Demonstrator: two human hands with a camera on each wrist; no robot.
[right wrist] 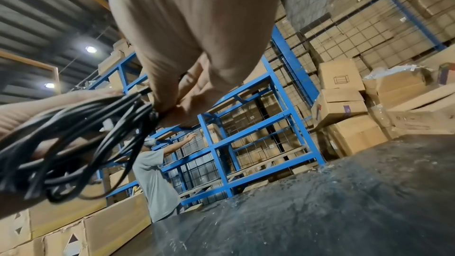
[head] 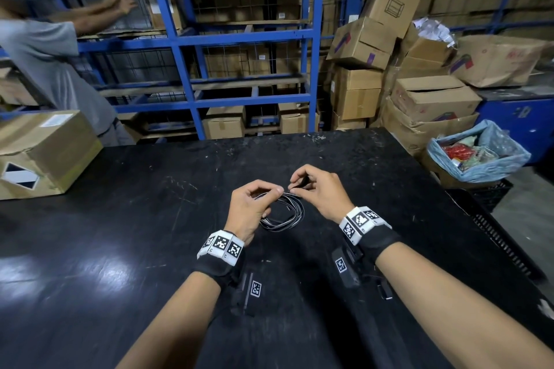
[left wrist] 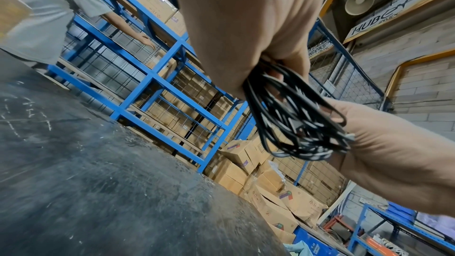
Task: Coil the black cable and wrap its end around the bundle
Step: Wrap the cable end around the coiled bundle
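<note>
Right hand [head: 314, 189] hides the black cable's [head: 284, 213] end

1. We stand at a scuffed black table [head: 374, 189] in a warehouse, a taped cardboard box [head: 45, 153] resting on its left edge.
2. Behind it we see blue steel racks [head: 186, 69] with wire-mesh backs, loaded with cartons.
3. To our right, brown boxes [head: 389, 69] lean in untidy stacks beside a bin lined with blue plastic [head: 479, 156].
4. A person in a grey shirt [head: 45, 63] reaches into the rack.
5. Round ceiling lamps [right wrist: 90, 49] glow under a corrugated roof.
</note>
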